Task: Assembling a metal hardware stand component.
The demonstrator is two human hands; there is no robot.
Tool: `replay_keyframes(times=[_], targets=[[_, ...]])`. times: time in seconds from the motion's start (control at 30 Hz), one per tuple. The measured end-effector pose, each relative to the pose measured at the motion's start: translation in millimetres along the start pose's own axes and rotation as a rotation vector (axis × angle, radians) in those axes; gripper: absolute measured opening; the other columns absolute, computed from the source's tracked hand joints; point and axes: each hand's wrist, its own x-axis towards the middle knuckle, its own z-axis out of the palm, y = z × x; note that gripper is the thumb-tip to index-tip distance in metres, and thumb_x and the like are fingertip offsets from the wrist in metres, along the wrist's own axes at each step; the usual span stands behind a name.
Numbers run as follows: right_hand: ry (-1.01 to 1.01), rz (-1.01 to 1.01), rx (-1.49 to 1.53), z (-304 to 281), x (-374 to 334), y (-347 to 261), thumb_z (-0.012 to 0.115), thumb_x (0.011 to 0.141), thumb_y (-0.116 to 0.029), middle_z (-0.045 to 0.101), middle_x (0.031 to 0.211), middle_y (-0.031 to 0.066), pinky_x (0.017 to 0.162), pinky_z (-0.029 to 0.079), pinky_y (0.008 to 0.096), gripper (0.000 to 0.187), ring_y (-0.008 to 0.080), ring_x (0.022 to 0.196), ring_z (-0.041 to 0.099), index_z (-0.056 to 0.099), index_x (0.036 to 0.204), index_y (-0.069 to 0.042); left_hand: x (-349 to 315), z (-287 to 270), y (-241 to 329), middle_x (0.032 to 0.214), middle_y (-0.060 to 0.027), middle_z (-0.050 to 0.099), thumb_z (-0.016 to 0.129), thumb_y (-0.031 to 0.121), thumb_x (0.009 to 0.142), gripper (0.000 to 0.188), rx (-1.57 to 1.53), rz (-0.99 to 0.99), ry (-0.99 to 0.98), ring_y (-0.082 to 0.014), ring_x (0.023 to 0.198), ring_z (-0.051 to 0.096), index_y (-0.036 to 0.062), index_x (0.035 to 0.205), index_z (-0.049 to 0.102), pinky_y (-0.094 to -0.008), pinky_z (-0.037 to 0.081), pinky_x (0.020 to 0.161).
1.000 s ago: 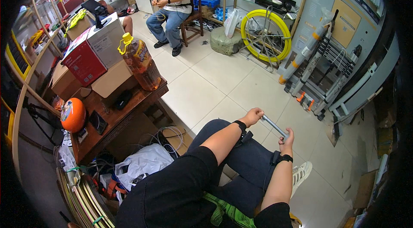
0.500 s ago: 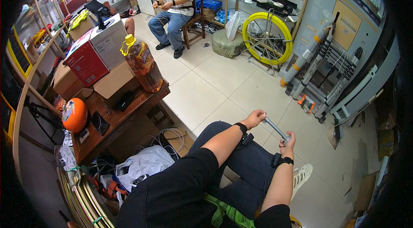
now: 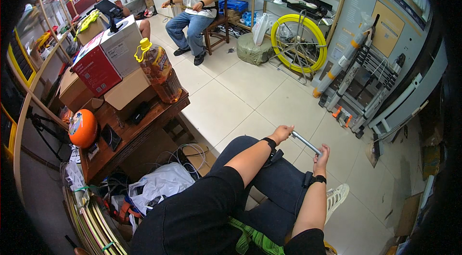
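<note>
A slim silver-grey rod [image 3: 305, 143] stretches between my two hands, out past my knees and above the tiled floor. Its upper left end sits in the closed fingers of my left hand [image 3: 281, 134]. The lower right end is gripped by my right hand [image 3: 321, 157], with the thumb side turned up. My fingers hide both tips of the rod, so its exact kind does not show. Each wrist wears a dark band.
On my left stands a brown wooden table [image 3: 120, 151] with boxes, an orange bottle [image 3: 161, 72] and an orange round object [image 3: 83, 129]. A yellow cable reel [image 3: 299, 43] stands ahead, near a seated person [image 3: 195, 12]. Telescopic poles [image 3: 353, 74] lean at the right.
My left hand has shifted slightly left and down, and my right hand slightly up. The rod has moved a little with them. The seated person's hands have spread apart.
</note>
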Motion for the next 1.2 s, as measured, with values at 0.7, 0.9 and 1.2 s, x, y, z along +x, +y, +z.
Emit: replay_keyframes(times=[0.7, 0.9, 1.2], targets=[[0.019, 0.007, -0.046, 1, -2, -3, 0.045, 0.076, -0.025, 0.042, 0.075, -0.0019, 0.04, 0.024, 0.0173, 0.03, 0.0068, 0.055, 0.036, 0.046, 0.104, -0.018, 0, 2, 0, 0.08, -0.0106, 0.057, 0.049, 0.036, 0.088, 0.042, 0.109, 0.045, -0.009, -0.0186, 0.075, 0.051, -0.0048, 0.09, 0.059, -0.0331, 0.042, 0.068], [0.028, 0.067, 0.04, -2, 1, -1, 0.048, 0.081, -0.035, 0.041, 0.082, -0.0001, 0.04, 0.025, 0.0184, 0.029, 0.0086, 0.058, 0.038, 0.047, 0.105, -0.019, -8, 4, 9, 0.079, -0.005, 0.054, 0.051, 0.036, 0.088, 0.038, 0.068, 0.186, -0.008, -0.0141, 0.073, 0.047, -0.0006, 0.093, 0.058, -0.0279, 0.041, 0.066], [-0.022, 0.117, 0.069, 0, -2, 0, 0.049, 0.081, -0.038, 0.043, 0.081, -0.0004, 0.042, 0.026, 0.0188, 0.029, 0.0093, 0.059, 0.04, 0.048, 0.102, -0.02, -3, 5, -2, 0.081, -0.0133, 0.059, 0.045, 0.033, 0.086, 0.036, 0.148, 0.24, 0.089, -0.0224, 0.076, 0.055, 0.0, 0.092, 0.057, -0.0336, 0.044, 0.07]])
